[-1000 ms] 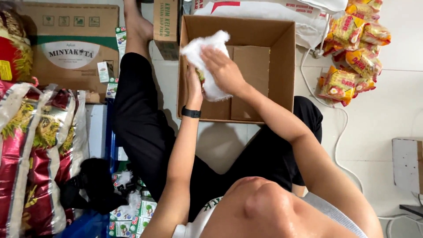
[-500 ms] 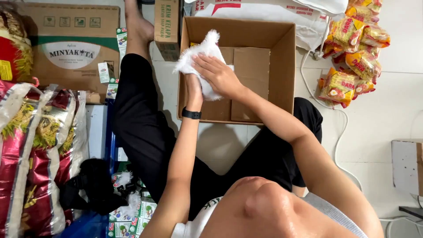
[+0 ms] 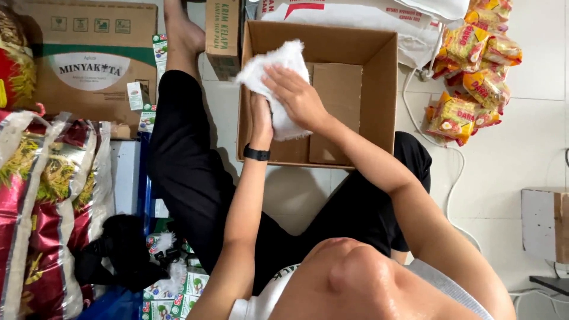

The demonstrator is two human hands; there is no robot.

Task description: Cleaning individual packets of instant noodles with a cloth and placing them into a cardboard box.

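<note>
Seated person over an open cardboard box [image 3: 379,89] on the tiled floor [image 3: 521,154]. Right hand [image 3: 296,95], fingers spread, lies flat on a white cloth [image 3: 278,65]; left hand [image 3: 261,121] grips the cloth from beneath. Yellow snack packets [image 3: 468,112] lie well apart.

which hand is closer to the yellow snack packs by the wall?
Right. The right hand lies on top of the white bag over the open cardboard box, on the side toward the yellow snack packs. The left hand is under the bag, farther away.
</note>
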